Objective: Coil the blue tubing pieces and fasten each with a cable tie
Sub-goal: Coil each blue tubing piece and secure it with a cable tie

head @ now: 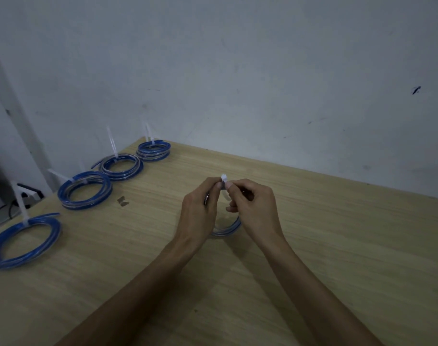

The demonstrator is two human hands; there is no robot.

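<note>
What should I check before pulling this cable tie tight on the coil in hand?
1. Both hands on the tie: ok, left hand and right hand pinch the white cable tie.
2. Tail threaded through the tie's head: cannot tell, fingers cover it.
3. Tie looped around the blue coil: cannot tell, hands hide the upper part.
4. Coil supported: ok, its lower arc is at the table.
5. Four finished coils clear of the work: ok, lined up along the left edge, nearest one.
</note>
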